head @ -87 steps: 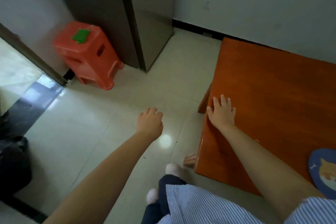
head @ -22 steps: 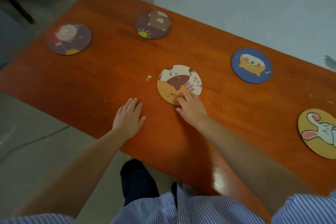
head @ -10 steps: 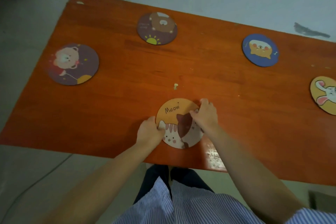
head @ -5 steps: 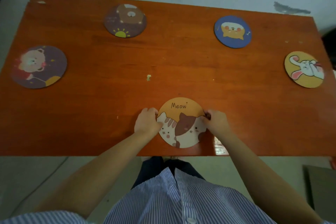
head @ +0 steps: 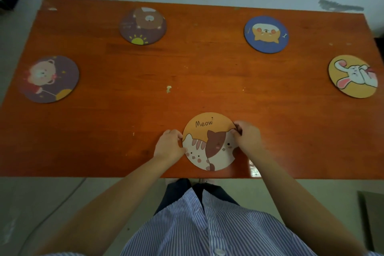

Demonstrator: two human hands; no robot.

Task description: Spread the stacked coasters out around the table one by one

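the cat coaster [head: 209, 143] is held flat by its edges between the left hand [head: 169, 147] and right hand [head: 248, 139], fingers curled, likely so it sits straight on the table [head: 187, 77].

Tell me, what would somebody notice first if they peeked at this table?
Probably the orange "Meow" cat coaster at the near edge of the reddish-brown table, with the left hand and right hand at its sides. Next, four cartoon coasters ringed around it, like the yellow bunny coaster at far right.
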